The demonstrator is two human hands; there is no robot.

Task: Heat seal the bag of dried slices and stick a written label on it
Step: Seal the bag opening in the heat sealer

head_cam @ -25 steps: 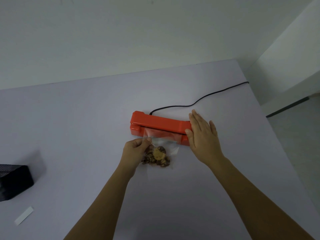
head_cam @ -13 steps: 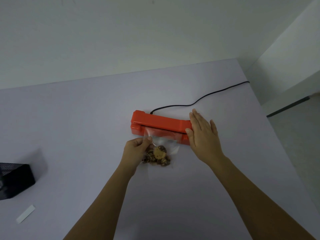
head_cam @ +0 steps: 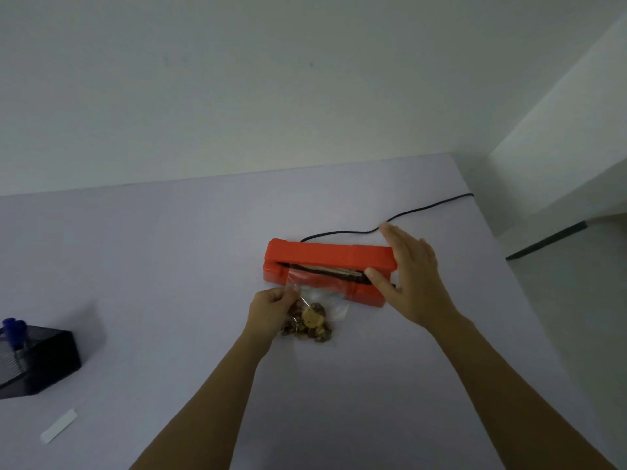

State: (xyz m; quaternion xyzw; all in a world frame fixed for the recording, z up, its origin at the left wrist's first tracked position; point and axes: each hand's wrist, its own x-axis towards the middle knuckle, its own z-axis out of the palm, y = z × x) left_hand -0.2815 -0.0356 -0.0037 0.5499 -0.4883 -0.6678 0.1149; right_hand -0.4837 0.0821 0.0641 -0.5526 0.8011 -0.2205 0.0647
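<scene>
Our left hand (head_cam: 271, 308) is pinched shut on the near-left corner of the clear plastic bag of brown dried slices (head_cam: 314, 317), thumb and fingers together on the film. The bag's mouth runs up at 12 o'clock into the slot of the orange plastic heat sealer (head_cam: 325, 257), and the slices sit bunched at the bottom of the bag, just right of our knuckles.

Our right hand (head_cam: 412, 283) is spread wide on the right end of the sealer, fingers over the top of the lid and thumb under its front lip. The lid stands lifted, so we can see the dark strip inside with the bag film lying across it.

The sealer sits about the middle of the pale grey table (head_cam: 169, 266). A black power cord (head_cam: 424, 210) snakes off from its back toward 2 o'clock and goes over the right edge of the table. Room-wise we've got loads: big bare stretch from 9 to 12 o'clock, and open tabletop between our forearms at 6.

Way off at 8 o'clock, near the left edge, there's a black mesh pen holder (head_cam: 37, 362) with a blue pen (head_cam: 13, 330) in it, and a small white label strip (head_cam: 58, 425) lying flat below it, well apart from the bag.
</scene>
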